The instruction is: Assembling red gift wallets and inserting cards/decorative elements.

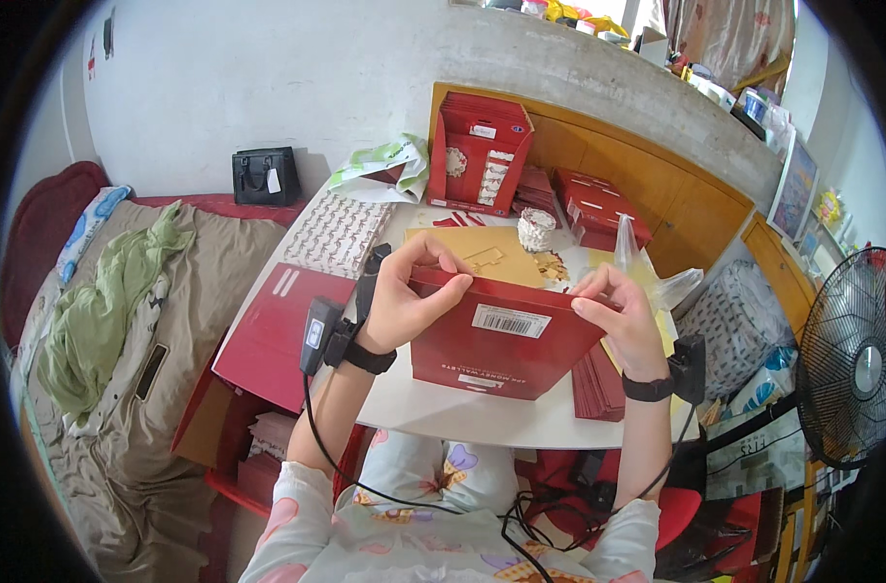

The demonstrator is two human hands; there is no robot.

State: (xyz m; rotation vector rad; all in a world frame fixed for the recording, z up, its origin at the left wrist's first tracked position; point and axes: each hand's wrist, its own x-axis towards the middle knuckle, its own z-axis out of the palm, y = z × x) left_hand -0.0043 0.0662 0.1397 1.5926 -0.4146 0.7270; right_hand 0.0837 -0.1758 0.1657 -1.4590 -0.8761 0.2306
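Note:
A red cardboard box [501, 355] with a white barcode label stands tilted at the near side of the white table, its broad face toward me. My left hand [416, 296] pinches its top edge near the left corner, thumb in front. At the right corner, my right hand [620, 316] holds the same edge between thumb and fingers. Just behind that edge lies a gold-coloured panel [472, 245]; whether it joins the box I cannot tell. Beside the box, below my right hand, is a stack of narrow red envelopes [596, 387]. A roll of white decorated stickers [537, 231] stands behind.
Another red box [482, 146] stands upright at the back, with a lower red box [598, 204] to its right. Patterned white sheets [338, 231] and a flat red sheet [277, 335] lie left. A black fan [866, 364] stands right. Cables [428, 505] hang from my wrists.

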